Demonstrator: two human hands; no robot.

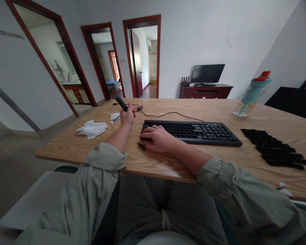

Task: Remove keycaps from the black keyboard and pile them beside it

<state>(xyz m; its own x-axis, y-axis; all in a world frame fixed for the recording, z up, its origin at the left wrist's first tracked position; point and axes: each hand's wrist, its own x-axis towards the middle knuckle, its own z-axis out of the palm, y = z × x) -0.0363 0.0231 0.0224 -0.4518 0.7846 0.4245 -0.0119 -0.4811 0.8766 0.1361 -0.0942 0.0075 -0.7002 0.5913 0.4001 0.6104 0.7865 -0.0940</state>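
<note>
A black keyboard (193,132) lies on the wooden table (214,112), its cable (168,114) trailing to the back left. My right hand (156,139) rests on the keyboard's left end, fingers curled over the keys and edge. A small black piece (142,146) lies on the table just by that hand. My left hand (128,117) is raised left of the keyboard, closed round a dark stick-shaped tool (121,103) that points up and back.
Several loose black keycaps (275,149) are laid out in rows right of the keyboard. A crumpled white tissue (91,129) lies at the left. A capped water bottle (251,95) stands at the back right. A small blue-and-white item (114,117) lies behind my left hand.
</note>
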